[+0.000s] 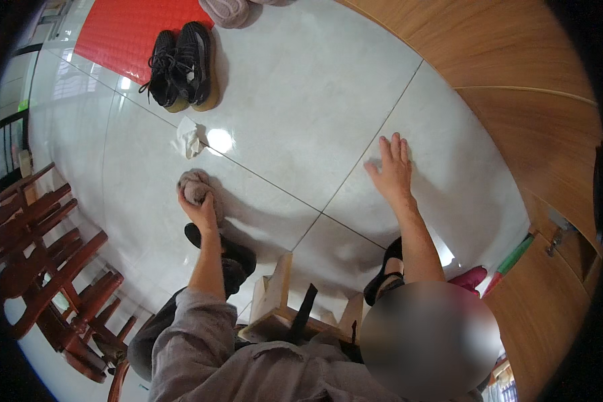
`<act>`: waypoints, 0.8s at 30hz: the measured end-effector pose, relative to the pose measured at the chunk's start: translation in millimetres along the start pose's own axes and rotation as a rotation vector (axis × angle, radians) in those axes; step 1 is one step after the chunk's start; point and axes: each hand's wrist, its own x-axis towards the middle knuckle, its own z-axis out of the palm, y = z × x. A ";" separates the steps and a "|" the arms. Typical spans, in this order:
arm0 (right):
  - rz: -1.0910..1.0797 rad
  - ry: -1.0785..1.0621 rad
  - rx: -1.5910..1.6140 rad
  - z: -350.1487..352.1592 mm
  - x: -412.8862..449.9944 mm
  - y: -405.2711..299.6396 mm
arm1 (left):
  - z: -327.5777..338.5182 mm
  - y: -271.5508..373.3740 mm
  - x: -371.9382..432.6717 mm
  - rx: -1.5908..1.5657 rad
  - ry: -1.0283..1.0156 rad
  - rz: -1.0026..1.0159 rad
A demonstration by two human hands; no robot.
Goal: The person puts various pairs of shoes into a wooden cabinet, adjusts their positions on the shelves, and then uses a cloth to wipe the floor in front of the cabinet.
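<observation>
My left hand (201, 208) grips a bunched greyish-brown cloth (195, 185) just above the tiled floor, left of centre. Beyond it lies a crumpled white tissue (189, 138). My right hand (393, 168) is stretched out over the pale floor tiles (301, 120) on the right, its fingers apart and nothing in it; whether it touches the floor I cannot tell. A pair of black laced shoes (183, 65) stands at the upper left, by a red mat (130, 35).
Dark red wooden chairs (65, 291) crowd the left side. A curved wooden cabinet (527, 100) lines the right. Pink shoes (226, 11) stand at the top. A wooden stool (276, 301) is between my legs. A blurred round patch hides the lower right.
</observation>
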 end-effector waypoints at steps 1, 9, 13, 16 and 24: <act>-0.013 -0.085 -0.076 0.9 -3.9 1.1 | 4.3 -4.4 -2.4 0.072 0.040 0.040; -0.025 -0.250 -0.112 -5.5 -3.0 3.0 | 68.3 13.8 -127.6 0.178 -0.240 0.185; -0.055 -0.313 -0.128 -13.3 3.4 5.6 | 82.8 57.7 -150.2 0.027 -0.665 0.275; -0.088 -0.331 -0.126 -15.4 4.5 11.7 | 75.6 61.9 -176.5 0.262 -0.947 0.614; -0.125 -0.306 -0.143 -11.9 0.9 17.7 | 81.7 23.0 -169.1 0.422 -1.233 1.292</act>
